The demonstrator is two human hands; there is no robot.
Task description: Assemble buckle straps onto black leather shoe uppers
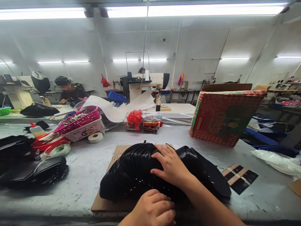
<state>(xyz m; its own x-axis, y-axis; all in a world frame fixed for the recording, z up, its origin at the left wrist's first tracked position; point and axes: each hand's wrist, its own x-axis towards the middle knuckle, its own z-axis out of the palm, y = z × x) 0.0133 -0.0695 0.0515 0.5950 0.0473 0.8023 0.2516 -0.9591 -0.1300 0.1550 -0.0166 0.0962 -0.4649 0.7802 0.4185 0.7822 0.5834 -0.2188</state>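
A long row of stacked black leather-like pieces (131, 169) lies on a flat brown cardboard sheet (103, 202) at the front of the table. My right hand (170, 164) rests on top of the row with its fingers spread. In front of the row, near the table's edge, is my left hand (154, 208), fingers curled in; what they hold, if anything, is hidden. Larger smooth black pieces (204, 172) lean at the right end of the row. Small white specks dot the black pieces.
More black pieces (33, 171) lie at the left. Behind them are a pink basket (81, 121), a tape roll (95, 137) and a glue bottle (36, 128). A red box (225, 117) stands at the back right. Farther off are a sewing machine (145, 81) and a person (72, 92).
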